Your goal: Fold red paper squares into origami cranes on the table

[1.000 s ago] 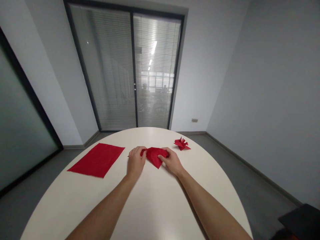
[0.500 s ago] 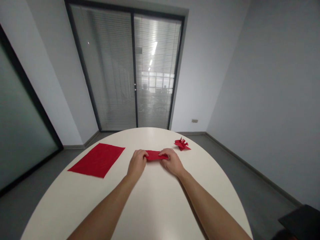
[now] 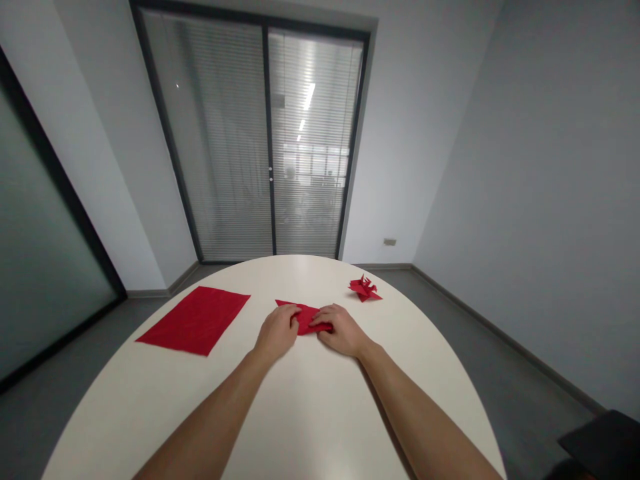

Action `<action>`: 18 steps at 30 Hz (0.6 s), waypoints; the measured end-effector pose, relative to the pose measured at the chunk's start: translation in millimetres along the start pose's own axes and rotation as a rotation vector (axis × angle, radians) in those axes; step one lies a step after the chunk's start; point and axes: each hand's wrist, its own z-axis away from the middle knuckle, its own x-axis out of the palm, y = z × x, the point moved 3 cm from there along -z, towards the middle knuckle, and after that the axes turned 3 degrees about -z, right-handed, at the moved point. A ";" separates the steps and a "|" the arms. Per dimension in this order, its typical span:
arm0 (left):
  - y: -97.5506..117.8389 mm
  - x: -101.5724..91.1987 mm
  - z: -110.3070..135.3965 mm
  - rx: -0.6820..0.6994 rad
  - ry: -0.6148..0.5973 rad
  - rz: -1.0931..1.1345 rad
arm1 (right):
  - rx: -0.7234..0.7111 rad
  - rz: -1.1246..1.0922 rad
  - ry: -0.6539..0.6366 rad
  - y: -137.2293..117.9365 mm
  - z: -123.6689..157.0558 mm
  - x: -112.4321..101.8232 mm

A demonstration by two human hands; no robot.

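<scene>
A folded red paper [image 3: 306,321] lies near the middle of the table, its pointed left end sticking out beyond my fingers. My left hand [image 3: 278,331] grips its left part, with the fingertips curled over the edge. At the right part, my right hand [image 3: 342,331] has its fingers bent on top and its thumb at the near edge. Both hands rest low on the tabletop, and they cover some of the paper.
The round white table [image 3: 300,407] fills the foreground. A flat red square sheet [image 3: 197,321] lies on the left. At the back right sits a small pointed red folded figure [image 3: 364,289]. A dark object [image 3: 605,443] shows at the lower right.
The paper has come slightly nearer and turned, so a pointed corner now shows at its left. Both hands have shifted a little toward me, with their fingers closer together.
</scene>
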 end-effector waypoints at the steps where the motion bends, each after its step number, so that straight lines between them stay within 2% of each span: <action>1: 0.6 2.6 0.9 0.023 -0.022 -0.019 | -0.001 -0.004 0.000 -0.7 -0.1 -0.7; 6: -2.3 12.5 6.2 0.018 -0.101 -0.092 | 0.022 -0.017 0.001 -0.6 0.3 -0.5; 13: -2.8 8.1 6.6 0.036 -0.353 -0.148 | 0.193 -0.015 0.056 10.0 4.0 2.0; 18: 7.9 -1.3 5.6 0.004 -0.344 -0.109 | 0.242 0.013 0.078 9.8 4.2 0.4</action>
